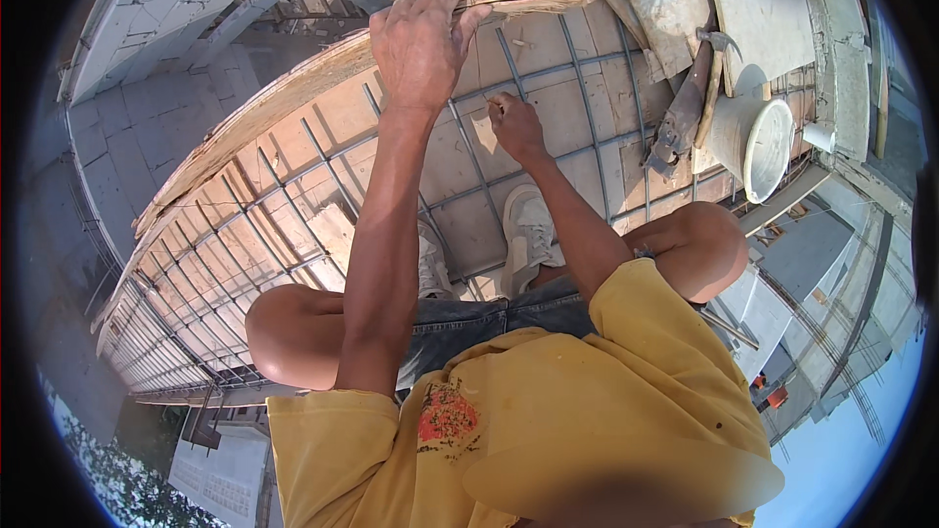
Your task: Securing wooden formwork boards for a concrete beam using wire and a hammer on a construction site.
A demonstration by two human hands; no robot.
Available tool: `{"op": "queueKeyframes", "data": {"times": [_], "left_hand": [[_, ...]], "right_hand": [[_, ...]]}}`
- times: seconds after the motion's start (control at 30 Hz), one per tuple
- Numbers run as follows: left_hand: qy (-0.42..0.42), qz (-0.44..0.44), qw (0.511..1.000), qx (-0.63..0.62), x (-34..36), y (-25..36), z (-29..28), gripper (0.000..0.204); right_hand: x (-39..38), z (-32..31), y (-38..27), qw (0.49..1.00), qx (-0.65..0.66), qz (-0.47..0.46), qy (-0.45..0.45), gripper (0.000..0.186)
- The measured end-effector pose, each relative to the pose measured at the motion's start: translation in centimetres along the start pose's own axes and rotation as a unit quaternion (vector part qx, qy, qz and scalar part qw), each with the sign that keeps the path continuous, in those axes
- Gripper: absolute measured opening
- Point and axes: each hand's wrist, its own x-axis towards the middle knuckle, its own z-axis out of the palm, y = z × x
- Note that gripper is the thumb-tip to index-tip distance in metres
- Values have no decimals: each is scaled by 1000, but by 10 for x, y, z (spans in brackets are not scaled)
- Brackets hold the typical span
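My left hand (421,51) reaches out to the far edge of the deck. Its fingers curl over the top of a thin wooden board (533,2) that stands along that edge, with the thumb on the near side. Closer in and to the right, my right hand (516,127) is closed in a pinch above the steel rebar grid (486,179). What its fingers hold, if anything, is too small to make out. The bars lie crosswise over plywood sheets (577,108), and my shoes (529,235) rest among them as I squat.
To the right lie a claw hammer (719,42), a dark tool pouch (682,122) and a white bucket (768,152) on its side. Loose boards (763,15) are stacked at the far right. Beyond the curved deck edge the level drops toward pale block walls (147,34).
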Motion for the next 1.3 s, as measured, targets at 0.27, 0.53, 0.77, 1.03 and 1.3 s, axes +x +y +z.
{"op": "queueKeyframes", "data": {"times": [0.27, 0.53, 0.77, 1.03, 1.3], "left_hand": [[2, 14, 999, -41, 1, -8, -3, 26], [168, -47, 980, -98, -67, 11, 8, 18], [-67, -319, 900, -290, -138, -6, 101, 29], [-242, -234, 939, -76, -130, 1, 103, 33], [-280, -122, 952, 5, -130, -33, 116, 27]], "right_hand": [[59, -41, -31, 895, -351, -188, -204, 13], [95, -54, -46, 863, -383, -255, -207, 14], [120, -30, -51, 872, -393, -218, -196, 18], [127, 2, -23, 860, -402, -299, -97, 19], [126, 5, -33, 859, -359, -339, -135, 19]]}}
